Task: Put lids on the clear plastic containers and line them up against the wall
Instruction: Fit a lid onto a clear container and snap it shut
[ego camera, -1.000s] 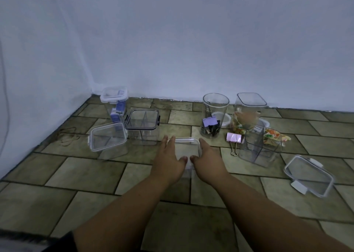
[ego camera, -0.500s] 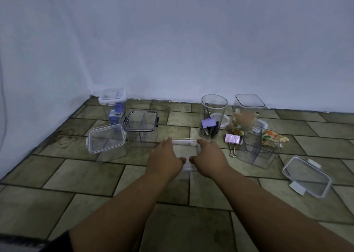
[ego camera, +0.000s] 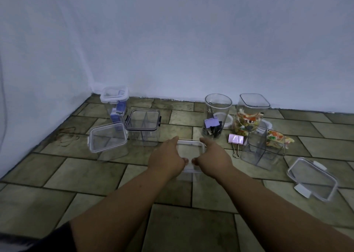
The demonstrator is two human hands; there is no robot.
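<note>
The left hand (ego camera: pixel 166 158) and right hand (ego camera: pixel 213 158) grasp one small clear container (ego camera: pixel 190 150) between them, fingers along its two sides and thumbs at the near edge of its lid. It stands on the tiled floor (ego camera: pixel 95 175), well short of the wall (ego camera: pixel 191 40).

Seven containers show in all, four of them lidded and three open. To the left of the held one are a black-rimmed divided box (ego camera: pixel 143 127), a tilted box with a clear lid (ego camera: pixel 107 139) just beside it, and a tall lidded box holding a purple carton (ego camera: pixel 114 106) in the corner.

To the right are an open round tub holding binder clips (ego camera: pixel 217 115), an open tall box holding colourful packets (ego camera: pixel 251 115) and an open divided box (ego camera: pixel 262 150).

A pink binder clip (ego camera: pixel 236 139) lies between the right hand and the divided box, and one colourful packet (ego camera: pixel 277 138) lies behind that box. A loose rectangular lid (ego camera: pixel 313 178) lies far right, and a round white-rimmed lid (ego camera: pixel 228 120) sits behind the tub.
</note>
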